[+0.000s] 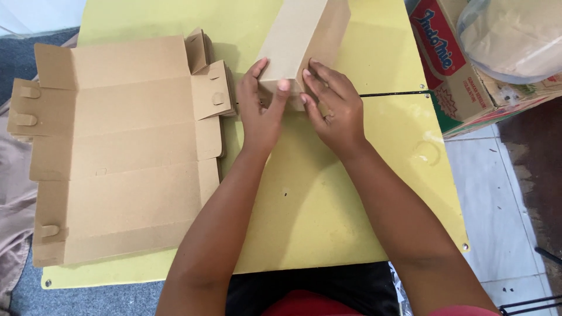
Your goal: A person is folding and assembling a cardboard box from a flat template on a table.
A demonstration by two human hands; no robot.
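Note:
A folded brown cardboard box (304, 32) stands on the yellow table (316, 199), its near end facing me. My left hand (259, 108) presses on the box's near end from the left, thumb on the end flap. My right hand (332, 108) holds the same end from the right, fingers on the flap. A stack of flat, unfolded cardboard blanks (123, 146) with tabs and creases lies on the table to the left of my hands.
At the upper right, beside the table, a printed carton (453, 76) holds a clear plastic bag (515, 35). White floor tiles (509, 210) run along the table's right edge. Grey cloth (12, 199) lies at the left.

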